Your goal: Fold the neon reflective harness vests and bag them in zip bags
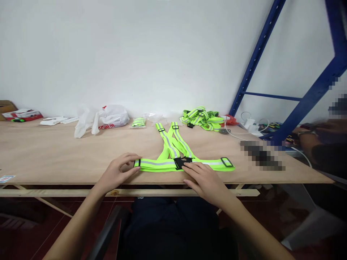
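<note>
A neon-yellow reflective vest [155,164] made of straps with silver stripes lies on the table, its waist belt running left to right and two shoulder straps reaching toward the wall. At the belt's left end, my left hand [118,171] has its thumb and fingers closed around the edge by a black slider [137,163]. My right hand [204,178] lies over the belt's middle, fingers stretched out, the tips touching the black buckle [179,163] and partly covering it. Another black slider [227,162] sits at the belt's right end.
A heap of similar neon straps [203,119] lies at the back, beside a bagged folded one [138,123]. White plastic bags [114,115] stand further left. Blue rack posts [255,54] rise at the right, near white cables [251,124] and another person's arm [309,139].
</note>
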Available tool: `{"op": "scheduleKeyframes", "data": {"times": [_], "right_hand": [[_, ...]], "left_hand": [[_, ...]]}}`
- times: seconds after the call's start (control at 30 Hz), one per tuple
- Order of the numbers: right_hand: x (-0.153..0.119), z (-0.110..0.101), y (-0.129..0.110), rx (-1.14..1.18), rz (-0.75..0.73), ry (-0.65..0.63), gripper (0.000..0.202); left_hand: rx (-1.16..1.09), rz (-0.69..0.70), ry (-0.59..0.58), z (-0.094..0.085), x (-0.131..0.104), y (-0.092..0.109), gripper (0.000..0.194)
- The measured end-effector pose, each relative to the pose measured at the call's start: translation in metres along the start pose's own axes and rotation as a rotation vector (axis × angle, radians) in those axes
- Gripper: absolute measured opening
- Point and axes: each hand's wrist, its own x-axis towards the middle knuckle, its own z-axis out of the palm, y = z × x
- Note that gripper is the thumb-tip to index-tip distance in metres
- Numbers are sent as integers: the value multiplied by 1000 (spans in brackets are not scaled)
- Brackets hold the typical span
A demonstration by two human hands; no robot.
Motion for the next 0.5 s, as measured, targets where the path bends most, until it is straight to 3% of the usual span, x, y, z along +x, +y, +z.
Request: {"op": "scheduleKeyframes", "data": {"times": [0.13, 0.23, 0.37, 0.5], "right_hand": [[-1, 0, 0, -10, 8, -20, 36], [-1, -2, -3, -14, 24, -31, 37], [-1, -7, -8, 29, 52, -45, 41], [-2, -9, -7, 114, 72, -66, 40]], "left_hand": [[-231, -66, 280, 14, 19, 19, 35], [-469, -31, 332, 33, 52, 50, 37], [-712, 46, 177, 83, 98, 99, 37], [-589, 37, -42, 140, 116, 124, 33]]}}
